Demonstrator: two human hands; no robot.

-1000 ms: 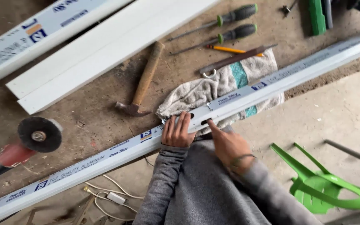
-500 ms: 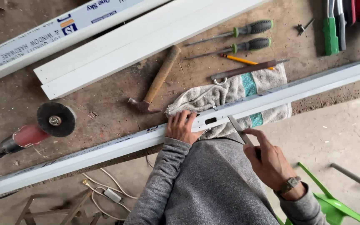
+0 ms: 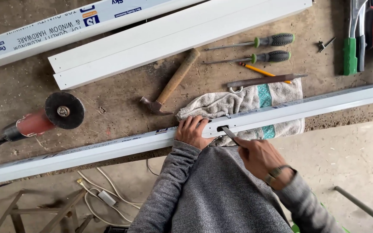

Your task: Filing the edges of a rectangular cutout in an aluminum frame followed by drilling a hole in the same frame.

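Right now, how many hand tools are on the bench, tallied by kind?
Screwdrivers, green-collared: 2
Hammer, wooden handle: 1
Angle grinder, red: 1
Pencil, yellow: 1
Flat file on the towel: 1
Total: 6, leaving out the cut-off tools at the top right.
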